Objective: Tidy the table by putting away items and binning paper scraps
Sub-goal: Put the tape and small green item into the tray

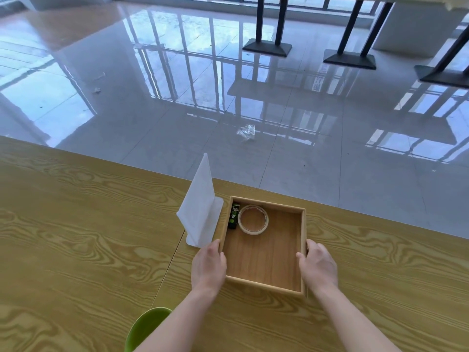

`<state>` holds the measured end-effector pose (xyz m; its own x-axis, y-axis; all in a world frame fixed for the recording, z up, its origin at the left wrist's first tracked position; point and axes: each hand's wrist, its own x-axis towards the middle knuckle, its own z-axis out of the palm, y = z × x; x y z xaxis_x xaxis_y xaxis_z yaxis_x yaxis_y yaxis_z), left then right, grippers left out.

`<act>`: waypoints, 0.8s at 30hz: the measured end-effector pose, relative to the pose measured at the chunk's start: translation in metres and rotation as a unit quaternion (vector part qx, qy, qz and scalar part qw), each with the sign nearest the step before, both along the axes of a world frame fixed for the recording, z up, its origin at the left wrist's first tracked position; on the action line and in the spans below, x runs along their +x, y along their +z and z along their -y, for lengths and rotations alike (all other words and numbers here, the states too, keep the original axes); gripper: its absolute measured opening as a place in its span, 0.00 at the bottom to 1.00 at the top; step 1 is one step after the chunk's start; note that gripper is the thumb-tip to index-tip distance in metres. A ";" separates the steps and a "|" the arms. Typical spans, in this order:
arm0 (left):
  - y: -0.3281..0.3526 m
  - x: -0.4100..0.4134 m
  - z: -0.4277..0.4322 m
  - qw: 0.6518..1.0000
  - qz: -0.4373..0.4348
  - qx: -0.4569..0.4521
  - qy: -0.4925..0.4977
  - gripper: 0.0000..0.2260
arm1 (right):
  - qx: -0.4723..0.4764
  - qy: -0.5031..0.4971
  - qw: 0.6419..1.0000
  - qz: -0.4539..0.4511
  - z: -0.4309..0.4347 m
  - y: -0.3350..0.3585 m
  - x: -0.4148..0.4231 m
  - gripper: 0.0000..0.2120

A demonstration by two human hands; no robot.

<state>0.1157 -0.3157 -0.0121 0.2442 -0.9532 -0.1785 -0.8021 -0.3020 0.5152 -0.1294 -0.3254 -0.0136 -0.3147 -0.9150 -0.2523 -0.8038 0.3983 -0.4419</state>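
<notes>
A shallow wooden tray (pixel 303 240) rests on the wood-grain table (pixel 76 237) near its far edge. Inside, at the tray's far left corner, lie a roll of clear tape (pixel 253 219) and a small black-and-green item (pixel 234 216). My left hand (pixel 208 269) grips the tray's left wall and my right hand (pixel 318 266) grips its right wall. A white folded sheet (pixel 200 204) stands upright just left of the tray, touching its left side near my left hand.
A green bin (pixel 146 329) shows below the table's near edge, under my left forearm. Beyond the table lies a glossy tiled floor with a crumpled clear wrapper (pixel 246 132) and small scraps (pixel 96 90). Black table bases (pixel 267 47) stand far off.
</notes>
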 end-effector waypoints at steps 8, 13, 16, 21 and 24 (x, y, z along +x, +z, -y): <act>0.001 0.010 0.007 1.000 -0.010 0.000 0.020 0.15 | -0.001 -0.003 1.000 0.016 0.006 -0.003 0.010 0.22; 0.003 0.012 0.007 1.000 0.000 0.005 0.011 0.10 | 0.000 -0.005 1.000 0.014 0.004 -0.003 0.011 0.23; 0.003 0.012 0.006 1.000 -0.002 0.005 0.009 0.11 | 0.001 -0.004 1.000 0.014 0.002 -0.003 0.012 0.23; 0.002 0.013 0.004 1.000 -0.006 0.001 0.007 0.12 | 0.002 -0.007 1.000 0.017 0.000 -0.002 0.013 0.23; 0.001 0.015 0.004 1.000 -0.001 -0.003 0.004 0.10 | 0.000 -0.009 1.000 0.019 -0.002 -0.001 0.014 0.24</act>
